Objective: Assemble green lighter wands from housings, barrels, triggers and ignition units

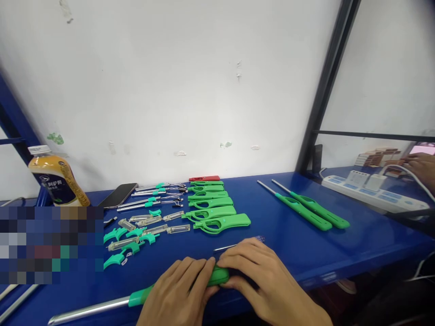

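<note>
Both my hands are closed on a green lighter with a long silver tube pointing to the lower left, close to the table's front edge. My left hand wraps over its middle, and my right hand pinches its handle end. Just behind my right hand lies a screwdriver, partly hidden by the fingers. Beyond it, several green handle shells and one red shell lie in a column. Left of these are clear fuel tanks, teal triggers and silver tubes with wires.
Two long green lighters lie at the right of the blue table. A bottle and a phone are at the back left. Behind the rack post at right are a power strip and another person's hand.
</note>
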{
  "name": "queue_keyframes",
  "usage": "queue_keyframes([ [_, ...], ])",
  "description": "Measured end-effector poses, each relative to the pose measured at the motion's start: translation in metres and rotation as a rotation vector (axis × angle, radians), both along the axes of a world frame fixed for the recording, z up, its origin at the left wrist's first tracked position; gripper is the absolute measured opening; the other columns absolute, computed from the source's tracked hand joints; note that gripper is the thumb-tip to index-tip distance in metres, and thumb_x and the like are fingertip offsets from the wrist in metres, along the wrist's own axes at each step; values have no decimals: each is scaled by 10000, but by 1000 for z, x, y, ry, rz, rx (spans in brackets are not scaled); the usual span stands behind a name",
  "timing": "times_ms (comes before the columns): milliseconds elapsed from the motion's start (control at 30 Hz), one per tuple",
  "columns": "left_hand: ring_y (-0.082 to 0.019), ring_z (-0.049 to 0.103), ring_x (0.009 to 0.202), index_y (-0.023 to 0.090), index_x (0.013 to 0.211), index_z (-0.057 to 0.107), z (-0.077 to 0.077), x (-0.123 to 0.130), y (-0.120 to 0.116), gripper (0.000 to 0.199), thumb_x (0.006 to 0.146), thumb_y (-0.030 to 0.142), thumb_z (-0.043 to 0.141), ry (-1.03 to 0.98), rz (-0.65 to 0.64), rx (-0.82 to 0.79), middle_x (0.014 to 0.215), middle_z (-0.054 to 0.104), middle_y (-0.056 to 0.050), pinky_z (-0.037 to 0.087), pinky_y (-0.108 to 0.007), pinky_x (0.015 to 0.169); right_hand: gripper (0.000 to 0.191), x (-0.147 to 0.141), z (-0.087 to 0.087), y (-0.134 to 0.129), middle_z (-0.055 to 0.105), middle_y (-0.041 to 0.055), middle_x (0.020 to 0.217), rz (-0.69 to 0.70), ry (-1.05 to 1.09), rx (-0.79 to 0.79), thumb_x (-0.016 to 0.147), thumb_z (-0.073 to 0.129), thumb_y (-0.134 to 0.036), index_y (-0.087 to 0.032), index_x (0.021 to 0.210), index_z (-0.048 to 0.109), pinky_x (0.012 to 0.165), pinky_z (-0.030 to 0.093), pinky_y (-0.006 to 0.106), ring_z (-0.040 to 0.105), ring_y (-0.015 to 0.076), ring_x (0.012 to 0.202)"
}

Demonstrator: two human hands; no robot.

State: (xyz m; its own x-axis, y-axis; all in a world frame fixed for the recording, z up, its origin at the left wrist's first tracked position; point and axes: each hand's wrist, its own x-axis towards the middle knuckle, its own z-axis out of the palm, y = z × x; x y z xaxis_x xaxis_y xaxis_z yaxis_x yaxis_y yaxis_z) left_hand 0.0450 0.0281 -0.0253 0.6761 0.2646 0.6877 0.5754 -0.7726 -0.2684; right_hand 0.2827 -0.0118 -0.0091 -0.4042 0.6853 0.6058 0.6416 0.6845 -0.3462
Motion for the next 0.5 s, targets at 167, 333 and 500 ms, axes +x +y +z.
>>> queue_keyframes([
  [167,-178,807,787,175,1197,652,3,3,2,305,1161,219,353,-69,-48,38,959,828,-21,650,-298,703,204,-2,-5,-2,815,-51,1129,6,54,71,1058,673,-162,-281,1222,668,1061,445,319,767,156,1008],
  [333,-142,761,662,175,1151,641,13,7,0,308,1159,190,334,-82,-112,-20,825,786,5,612,-252,609,177,-3,-6,-2,777,-40,974,19,39,64,1027,652,-96,-255,1106,651,905,473,330,712,162,842],
  [500,-145,783,713,172,1183,660,17,7,-2,289,1166,234,379,-59,-85,37,891,816,-3,611,-249,654,122,-3,-5,-4,768,-32,1027,-27,131,59,1074,618,-174,-279,1132,644,1034,471,324,733,161,932],
])
